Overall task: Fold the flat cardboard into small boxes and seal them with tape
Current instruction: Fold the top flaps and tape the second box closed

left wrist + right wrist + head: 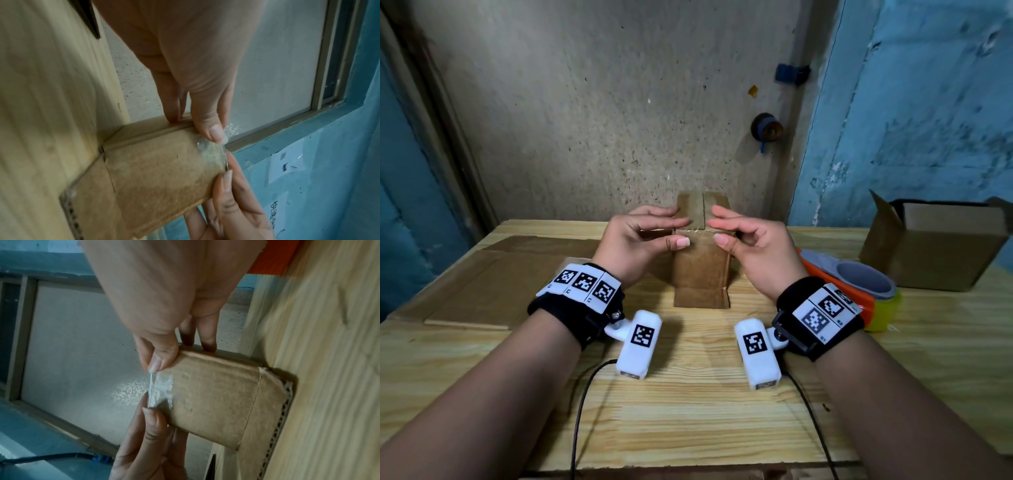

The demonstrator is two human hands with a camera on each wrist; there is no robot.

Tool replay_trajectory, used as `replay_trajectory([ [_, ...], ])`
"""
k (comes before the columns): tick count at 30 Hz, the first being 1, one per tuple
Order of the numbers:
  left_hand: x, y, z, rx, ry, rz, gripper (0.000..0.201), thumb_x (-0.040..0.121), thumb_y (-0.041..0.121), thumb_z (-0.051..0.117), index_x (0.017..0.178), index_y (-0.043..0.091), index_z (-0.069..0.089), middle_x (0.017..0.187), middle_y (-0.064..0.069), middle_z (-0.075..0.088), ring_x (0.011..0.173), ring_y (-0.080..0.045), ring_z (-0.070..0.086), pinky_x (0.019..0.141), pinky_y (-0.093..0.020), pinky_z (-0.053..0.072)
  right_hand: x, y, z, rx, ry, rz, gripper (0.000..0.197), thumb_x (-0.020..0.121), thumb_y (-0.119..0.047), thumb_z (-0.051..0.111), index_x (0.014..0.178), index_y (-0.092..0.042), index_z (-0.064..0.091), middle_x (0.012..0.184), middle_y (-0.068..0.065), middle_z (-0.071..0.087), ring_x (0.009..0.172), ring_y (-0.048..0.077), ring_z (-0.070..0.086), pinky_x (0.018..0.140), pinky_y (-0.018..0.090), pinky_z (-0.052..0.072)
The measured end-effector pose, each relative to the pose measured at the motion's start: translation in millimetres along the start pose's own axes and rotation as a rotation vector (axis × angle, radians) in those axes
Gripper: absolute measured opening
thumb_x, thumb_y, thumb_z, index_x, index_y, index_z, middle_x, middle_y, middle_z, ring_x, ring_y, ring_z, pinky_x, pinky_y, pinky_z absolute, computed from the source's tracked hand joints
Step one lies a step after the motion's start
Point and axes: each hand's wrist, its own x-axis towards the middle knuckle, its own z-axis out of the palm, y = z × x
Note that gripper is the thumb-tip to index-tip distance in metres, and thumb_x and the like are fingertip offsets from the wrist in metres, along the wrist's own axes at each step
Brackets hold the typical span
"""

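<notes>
A small brown cardboard box [700,270] stands upright in the middle of the wooden table [688,411]. Its top flaps are folded shut, and one bottom flap lies out on the table toward me. A short strip of clear tape [207,149] [162,389] runs over the top seam onto the front face. My left hand [643,236] and right hand [746,236] meet over the seam. Their straight fingers lie on the top flaps. Both thumbs press the front face beside the tape. The box's back and inside are hidden.
Several flat cardboard sheets [493,284] lie on the left of the table. An orange tape dispenser [859,277] with a grey roll sits just right of my right wrist. Behind it stands an open carton [935,240]. A wall stands close behind the table.
</notes>
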Motion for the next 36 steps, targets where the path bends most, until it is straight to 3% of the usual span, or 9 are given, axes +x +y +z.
replay_trajectory([
  [9,-0.3,-1.5,-6.5,-0.066,-0.042,-0.021,0.028,0.073,0.021,0.084,0.101,0.025,0.080,0.122,-0.008,0.067,0.122,-0.017,0.062,0.113,-0.050,0.044,-8.9,2.6,-14.8,0.172,-0.054,0.101,0.030,0.101,0.007,0.058,0.117,-0.011,0.075,0.134,-0.016,0.070,0.124,0.003,0.064,0.087,0.016,0.053],
  [12,-0.8,-0.9,-9.4,0.008,-0.066,0.025,0.024,0.073,0.035,0.089,0.095,0.027,0.082,0.132,-0.002,0.061,0.132,-0.014,0.054,0.117,-0.050,0.038,-9.5,0.1,-12.8,0.094,-0.043,0.016,0.028,0.099,0.001,0.064,0.122,-0.011,0.075,0.133,-0.009,0.071,0.125,0.005,0.064,0.095,0.020,0.053],
  [15,-2.8,4.8,-1.9,-0.084,-0.143,0.080,0.014,0.072,0.031,0.086,0.082,0.028,0.077,0.144,-0.004,0.056,0.142,-0.017,0.046,0.122,-0.054,0.027,-7.8,0.4,-1.0,-0.014,-0.070,-0.074,0.028,0.093,-0.015,0.077,0.121,-0.017,0.077,0.130,0.001,0.066,0.130,0.010,0.059,0.114,0.028,0.043],
  [20,-2.8,1.3,5.0,-0.072,-0.136,0.109,0.020,0.073,0.040,0.087,0.077,0.034,0.069,0.143,-0.007,0.058,0.142,-0.019,0.046,0.120,-0.059,0.027,-5.2,3.6,9.2,-0.069,-0.070,-0.091,0.024,0.085,-0.028,0.082,0.109,-0.026,0.079,0.122,0.007,0.061,0.123,0.012,0.058,0.114,0.027,0.041],
  [23,-4.4,-2.7,-3.0,-0.097,-0.143,0.094,0.029,0.066,0.052,0.089,0.085,0.031,0.078,0.139,-0.005,0.063,0.143,-0.016,0.044,0.124,-0.052,0.023,-4.4,5.3,3.4,-0.007,-0.013,-0.103,0.019,0.084,-0.014,0.083,0.100,-0.024,0.081,0.117,0.002,0.071,0.118,0.013,0.066,0.110,0.029,0.047],
  [27,-7.4,-6.6,-6.8,-0.094,-0.162,0.103,0.060,0.069,0.056,0.084,0.108,0.011,0.075,0.142,-0.009,0.059,0.150,-0.016,0.033,0.127,-0.045,0.017,-3.6,7.7,-0.5,0.070,0.015,-0.105,0.020,0.083,-0.001,0.082,0.096,-0.015,0.080,0.114,0.004,0.076,0.114,0.017,0.070,0.104,0.028,0.051],
  [31,-10.0,-3.3,-5.1,-0.040,-0.167,0.069,0.051,0.072,0.059,0.082,0.114,0.031,0.075,0.152,-0.002,0.050,0.151,-0.012,0.030,0.126,-0.049,0.019,-4.5,9.3,-3.7,0.114,0.014,-0.099,0.018,0.086,0.003,0.077,0.100,-0.009,0.080,0.118,0.006,0.077,0.117,0.016,0.070,0.103,0.026,0.051],
  [34,-9.5,0.7,-6.7,0.044,-0.126,-0.015,0.092,0.056,0.067,0.087,0.140,0.044,0.056,0.165,0.005,0.029,0.152,-0.002,0.022,0.127,-0.044,0.019,-5.1,9.2,-5.3,0.149,-0.002,-0.089,0.016,0.088,0.005,0.074,0.099,-0.006,0.079,0.119,0.006,0.077,0.119,0.018,0.069,0.102,0.025,0.051],
  [36,-9.8,3.9,-7.3,0.074,-0.088,-0.090,0.125,0.041,0.074,0.089,0.151,0.043,0.040,0.170,0.004,0.011,0.151,0.006,0.009,0.126,-0.031,0.013,-5.9,9.3,-5.0,0.169,-0.019,-0.093,0.016,0.091,0.007,0.070,0.099,-0.005,0.078,0.118,0.005,0.077,0.120,0.018,0.069,0.101,0.026,0.052],
])
